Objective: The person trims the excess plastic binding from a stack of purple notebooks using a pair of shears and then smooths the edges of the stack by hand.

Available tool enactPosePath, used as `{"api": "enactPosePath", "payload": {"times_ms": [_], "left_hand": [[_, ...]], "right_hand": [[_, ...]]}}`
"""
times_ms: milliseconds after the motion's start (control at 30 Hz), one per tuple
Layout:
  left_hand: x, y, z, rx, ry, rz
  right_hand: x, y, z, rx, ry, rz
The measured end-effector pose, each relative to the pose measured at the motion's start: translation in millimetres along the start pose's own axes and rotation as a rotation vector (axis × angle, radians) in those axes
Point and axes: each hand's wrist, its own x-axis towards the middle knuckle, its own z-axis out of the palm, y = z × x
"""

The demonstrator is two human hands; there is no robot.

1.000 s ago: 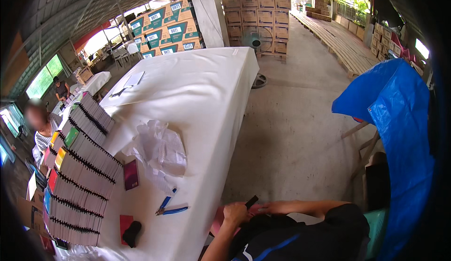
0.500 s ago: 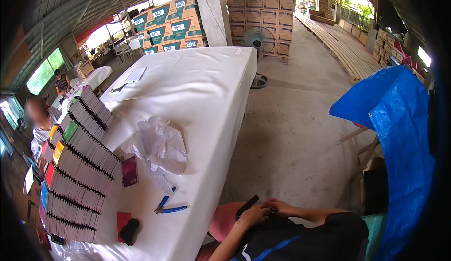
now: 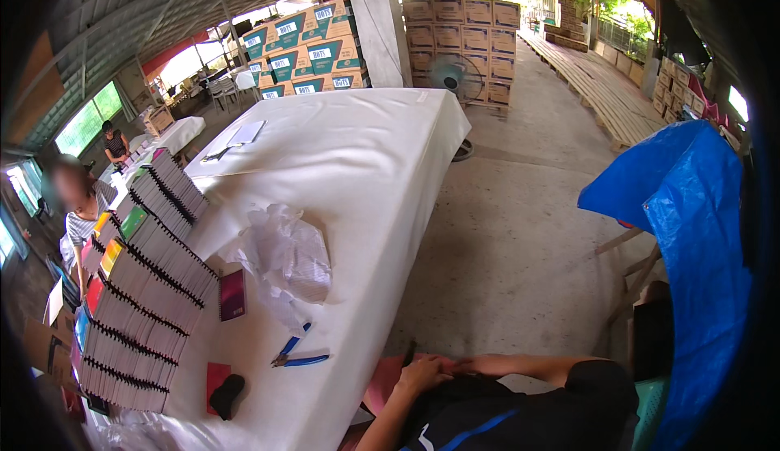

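In my lap, beside the table's near edge, my left hand (image 3: 424,373) is closed around a narrow black object (image 3: 409,354) whose kind I cannot make out. My right hand (image 3: 463,366) lies against it, its fingers mostly hidden. To the left, on the white-covered table (image 3: 366,199), are blue-handled pliers (image 3: 299,360), lying spread. Behind them rests crumpled white wrapping (image 3: 284,252), with a purple spiral notebook (image 3: 232,295) next to it. A black cloth-like piece (image 3: 227,396) partly covers a red booklet (image 3: 214,378).
Tall rows of spiral-bound notebooks (image 3: 134,329) line the table's left side, with a person (image 3: 81,207) behind them. A blue tarp (image 3: 699,232) hangs at my right. Stacked cartons (image 3: 305,53) and a fan (image 3: 455,77) stand beyond the table.
My hands have drawn closer together, and the black object now points more upright and shows less of its length. The view has shifted slightly. The person at left now reaches an arm toward the notebooks.
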Motion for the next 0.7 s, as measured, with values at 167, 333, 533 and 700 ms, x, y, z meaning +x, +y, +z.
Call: {"api": "enactPosePath", "payload": {"times_ms": [167,333,533,700], "left_hand": [[6,2,25,-0.001,0.198,-0.025],[9,50,3,0.145,0.233,-0.098],[17,38,11,-0.027,0.173,-0.118],[15,29,20,-0.208,0.225,-0.259]], "right_hand": [[7,25,11,-0.039,0.132,-0.362],[15,62,15,0.238,0.415,-0.359],[11,32,2,0.11,0.387,-0.273],[4,21,7,0.538,0.424,-0.195]]}}
